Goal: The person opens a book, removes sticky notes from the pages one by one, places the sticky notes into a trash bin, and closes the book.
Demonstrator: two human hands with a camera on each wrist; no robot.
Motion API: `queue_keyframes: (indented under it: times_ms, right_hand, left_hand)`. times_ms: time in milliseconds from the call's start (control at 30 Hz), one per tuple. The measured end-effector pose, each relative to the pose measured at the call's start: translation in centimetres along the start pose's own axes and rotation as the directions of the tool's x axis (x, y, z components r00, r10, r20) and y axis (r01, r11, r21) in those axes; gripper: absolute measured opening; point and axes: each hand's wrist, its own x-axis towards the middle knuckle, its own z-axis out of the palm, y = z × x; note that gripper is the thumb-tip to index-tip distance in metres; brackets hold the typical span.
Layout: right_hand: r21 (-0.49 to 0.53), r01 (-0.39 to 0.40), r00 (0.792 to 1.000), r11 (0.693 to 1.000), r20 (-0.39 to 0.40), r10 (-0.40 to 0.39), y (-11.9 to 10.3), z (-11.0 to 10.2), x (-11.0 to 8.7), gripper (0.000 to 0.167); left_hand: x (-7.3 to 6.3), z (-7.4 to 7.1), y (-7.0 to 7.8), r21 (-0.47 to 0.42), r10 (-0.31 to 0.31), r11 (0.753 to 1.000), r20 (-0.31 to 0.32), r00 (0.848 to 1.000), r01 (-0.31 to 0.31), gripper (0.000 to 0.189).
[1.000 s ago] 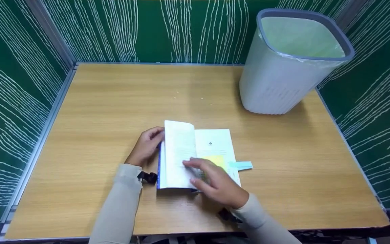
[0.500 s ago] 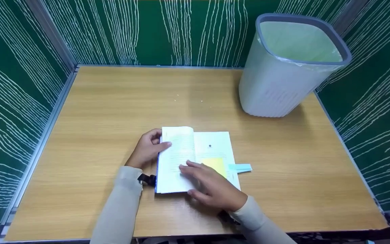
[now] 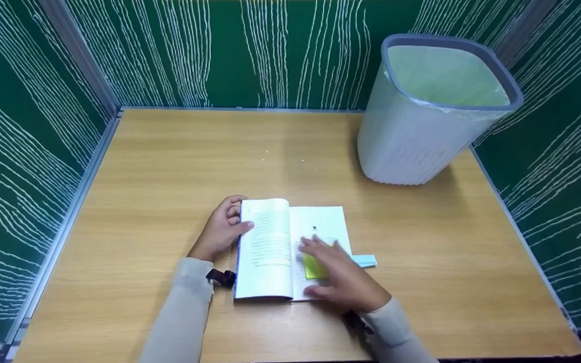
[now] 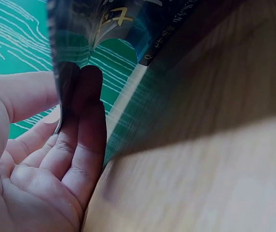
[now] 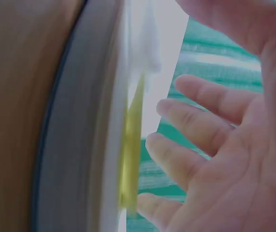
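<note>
An open book (image 3: 265,252) lies on the table, its left side slightly raised. My left hand (image 3: 220,229) grips its left edge, thumb on the page and fingers behind the dark cover (image 4: 114,21), as the left wrist view shows. Over the right page hovers my right hand (image 3: 343,275), fingers spread and holding nothing. Below it a yellow sticky note (image 3: 315,267) sits on that page, partly hidden by the hand; in the right wrist view the yellow note (image 5: 132,154) stands out from the paper. A light blue tab (image 3: 365,260) sticks out past the book's right edge.
A tall light-coloured bin (image 3: 411,141) with a grey rim and a pale liner stands at the back right of the wooden table (image 3: 179,166). Green panels (image 3: 225,55) with white lines enclose the back and sides. A few tiny white specks lie mid-table.
My left thumb has come down onto the left page, which lies flatter. My right hand has moved right, from the left page to above the yellow note. The head view has tilted slightly.
</note>
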Motion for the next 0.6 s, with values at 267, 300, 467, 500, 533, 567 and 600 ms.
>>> queue_keyframes:
  times_ms: [267,300,467,500,533,567,600]
  right_hand:
    - [0.023,-0.163,0.985,0.986,0.055,0.161,1.4,-1.1,-0.1,0.089]
    - [0.023,-0.160,0.986,0.987,0.054,0.159,1.5,-1.1,-0.1,0.088]
    - [0.017,-0.170,0.984,0.985,0.053,0.169,1.4,-0.8,-0.2,0.081]
    - [0.009,-0.175,0.983,0.985,0.051,0.174,1.4,-0.8,-0.3,0.079]
    - [-0.001,-0.180,0.983,0.984,0.046,0.179,1.3,-0.8,-0.3,0.076]
    - [-0.016,-0.183,0.982,0.983,0.037,0.184,1.3,-0.8,-0.4,0.072]
    - [-0.030,-0.188,0.982,0.982,0.028,0.188,1.3,-0.9,-0.4,0.069]
  left_hand:
    - [0.2,-0.6,0.2,-0.034,0.046,0.998,0.038,0.998,-0.045,0.077]
    - [0.2,-0.6,0.2,-0.044,0.047,0.998,0.044,0.998,-0.045,0.076]
    - [0.0,-0.7,0.1,-0.082,0.027,0.996,0.047,0.999,-0.023,0.075]
    - [0.0,-0.6,0.0,-0.088,0.022,0.996,0.042,0.999,-0.018,0.074]
    - [-0.1,-0.5,0.0,-0.091,0.017,0.996,0.040,0.999,-0.014,0.074]
    - [-0.2,-0.4,0.0,-0.093,0.014,0.996,0.041,0.999,-0.010,0.074]
    - [-0.3,-0.3,0.0,-0.095,0.012,0.995,0.042,0.999,-0.007,0.073]
